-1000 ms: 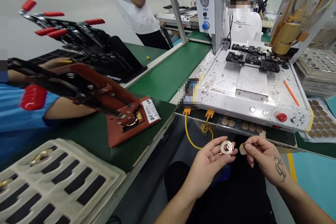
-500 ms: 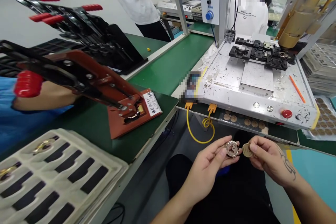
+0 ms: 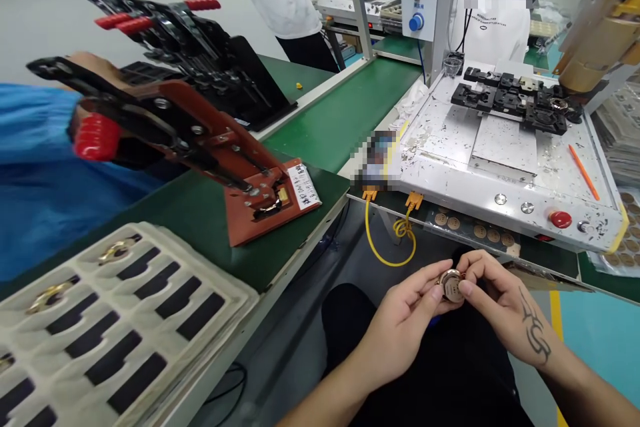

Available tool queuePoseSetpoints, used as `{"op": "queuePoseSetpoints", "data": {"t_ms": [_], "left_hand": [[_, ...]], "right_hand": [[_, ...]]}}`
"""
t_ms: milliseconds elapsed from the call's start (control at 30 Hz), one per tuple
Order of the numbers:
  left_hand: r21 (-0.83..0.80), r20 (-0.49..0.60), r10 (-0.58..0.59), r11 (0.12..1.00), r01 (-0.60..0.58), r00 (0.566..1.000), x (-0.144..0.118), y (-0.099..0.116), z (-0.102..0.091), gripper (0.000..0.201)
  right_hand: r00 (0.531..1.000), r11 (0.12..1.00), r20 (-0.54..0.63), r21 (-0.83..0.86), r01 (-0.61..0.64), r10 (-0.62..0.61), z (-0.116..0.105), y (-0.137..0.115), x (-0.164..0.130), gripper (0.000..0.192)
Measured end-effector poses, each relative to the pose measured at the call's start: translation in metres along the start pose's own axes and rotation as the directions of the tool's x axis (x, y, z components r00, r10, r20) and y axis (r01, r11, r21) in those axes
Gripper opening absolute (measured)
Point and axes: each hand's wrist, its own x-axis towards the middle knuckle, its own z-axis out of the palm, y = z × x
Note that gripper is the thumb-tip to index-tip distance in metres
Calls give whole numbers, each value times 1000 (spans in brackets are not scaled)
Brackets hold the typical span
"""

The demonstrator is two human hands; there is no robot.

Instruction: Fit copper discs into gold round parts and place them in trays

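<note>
My left hand [image 3: 407,310] is closed around the edge of a rose-gold watch case [image 3: 443,277] with lugs, held above my lap. A thin round tan disc [image 3: 453,289] lies against the case's open face, tilted a little, and covers most of the inside. Thumb and fingers of my right hand [image 3: 493,290] pinch the disc at its right edge. Whether it sits fully flat in the case I cannot tell.
A white bench machine [image 3: 440,180] with black fixtures stands ahead. To the left are a brown toggle press [image 3: 240,213] and a beige tray [image 3: 200,340] with several gold watch cases [image 3: 53,297]. A co-worker's blue sleeve [image 3: 35,147] is beside the press.
My right hand has moved left, bringing the disc from beside the watch case onto its open face. The co-worker's arm has shifted up behind the press handle. The view has turned slightly left.
</note>
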Motion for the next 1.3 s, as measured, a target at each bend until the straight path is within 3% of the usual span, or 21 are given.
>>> {"op": "queuePoseSetpoints", "data": {"t_ms": [500,800,1000,1100,1200,1300], "left_hand": [[70,31,16,997,-18,999,-1,1,3,47],[152,36,27,988,-32,999,-3,-2,2,48],[379,-22,119,920,-102,993,-1,-16,0,41],[554,60,130,821,-141,990,0,-10,-5,51],[619,96,142,767,-171,985,1,2,-9,60],[466,-19,191,870,-161,981,2,10,-8,59]], "right_hand": [[1000,1000,21,19,-7,7,0,2,-2,24],[996,991,-38,-113,72,-77,4,3,-4,23],[958,929,-151,-321,185,-243,13,23,-7,15],[964,891,-26,-390,232,-263,10,27,-4,11],[945,875,94,-358,326,-313,6,23,2,17],[984,971,-36,-170,168,-176,7,18,7,8]]}}
